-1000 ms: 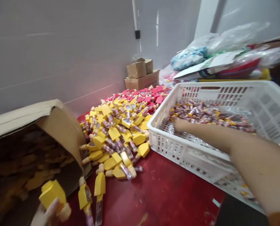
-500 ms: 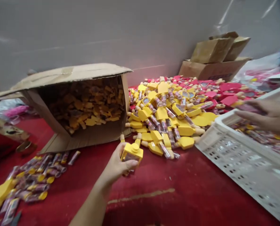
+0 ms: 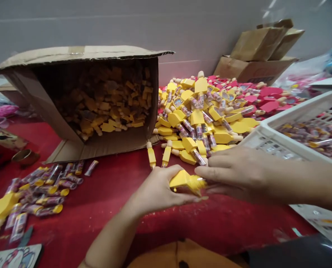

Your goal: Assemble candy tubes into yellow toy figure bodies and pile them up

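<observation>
My left hand [image 3: 161,190] is closed around a yellow bottle-shaped plastic piece [image 3: 182,179], its neck pointing right. From the other side my right hand [image 3: 233,171] meets that neck, fingers pressed together on a small clear tube, mostly hidden and blurred, whose end touches the neck. Just behind the left hand, two slim yellow pieces with beige ends [image 3: 151,154] lie on the red table. Beyond both hands rises a pile of yellow pieces with clear printed tubes [image 3: 196,119].
An open cardboard box [image 3: 98,150] on its side holds more yellow pieces. Loose tubes [image 3: 50,190] lie at left, near a blade-like tool [image 3: 26,236]. A white crate [image 3: 262,130] with tubes stands at right. Red pieces [image 3: 269,106] and cartons [image 3: 252,70] are behind.
My right hand has moved left from above the crate, bringing a tube to the yellow piece. My left hand has turned the piece so its neck points right. The view has tilted down slightly.
</observation>
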`<control>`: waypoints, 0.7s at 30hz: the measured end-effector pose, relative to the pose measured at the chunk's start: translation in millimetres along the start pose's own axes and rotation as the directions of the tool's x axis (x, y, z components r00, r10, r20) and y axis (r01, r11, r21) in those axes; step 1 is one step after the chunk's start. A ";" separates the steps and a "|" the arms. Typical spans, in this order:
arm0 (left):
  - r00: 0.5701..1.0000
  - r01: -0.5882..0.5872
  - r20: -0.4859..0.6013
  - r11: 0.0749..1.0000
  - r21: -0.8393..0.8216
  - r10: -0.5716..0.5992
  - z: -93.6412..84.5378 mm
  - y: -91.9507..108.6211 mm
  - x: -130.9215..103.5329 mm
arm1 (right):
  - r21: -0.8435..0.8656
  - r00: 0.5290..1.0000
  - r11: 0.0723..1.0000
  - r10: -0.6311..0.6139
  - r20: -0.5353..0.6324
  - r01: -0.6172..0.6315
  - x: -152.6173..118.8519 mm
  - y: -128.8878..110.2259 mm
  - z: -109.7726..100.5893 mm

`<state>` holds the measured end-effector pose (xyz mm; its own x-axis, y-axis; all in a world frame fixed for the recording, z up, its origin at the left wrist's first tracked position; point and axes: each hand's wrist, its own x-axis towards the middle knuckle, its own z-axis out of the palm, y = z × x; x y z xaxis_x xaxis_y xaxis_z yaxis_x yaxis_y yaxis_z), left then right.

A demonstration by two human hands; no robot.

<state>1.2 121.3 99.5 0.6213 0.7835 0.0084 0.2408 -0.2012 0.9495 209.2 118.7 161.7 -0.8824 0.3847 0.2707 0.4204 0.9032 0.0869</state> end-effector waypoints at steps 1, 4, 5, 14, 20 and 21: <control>0.999 -0.036 -0.020 0.995 0.097 0.039 1.8 -1.2 -0.1 | 0.027 1.000 1.000 0.013 0.019 -0.013 -0.6 -3.0 0.6; 0.982 -0.145 -0.070 0.939 0.311 0.174 9.5 -7.3 2.2 | 0.277 0.964 0.926 0.230 0.130 -0.258 -3.2 -10.6 4.1; 0.969 -0.175 -0.094 0.907 0.383 0.227 12.2 -9.6 3.5 | 0.388 0.915 0.830 0.344 0.210 -0.401 -4.0 -12.3 5.5; 0.755 -0.329 0.059 0.301 0.895 0.653 5.0 -17.0 11.1 | 0.492 0.417 -0.305 0.280 0.865 -0.816 -5.0 -16.5 9.5; 0.790 -0.368 -0.021 0.501 0.783 0.613 3.3 -15.7 9.5 | 0.155 0.852 0.842 0.487 0.193 -0.517 -11.4 -22.8 10.7; 0.780 -0.374 -0.023 0.494 0.785 0.626 4.4 -16.6 9.3 | 0.042 0.905 0.909 0.406 0.123 -0.414 -13.2 -24.7 11.3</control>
<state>6.3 129.4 82.4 0.6184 0.4983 0.6077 0.4716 -0.8539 0.2202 208.1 93.5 145.2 -0.6543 0.7386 0.1622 0.7386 0.6702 -0.0730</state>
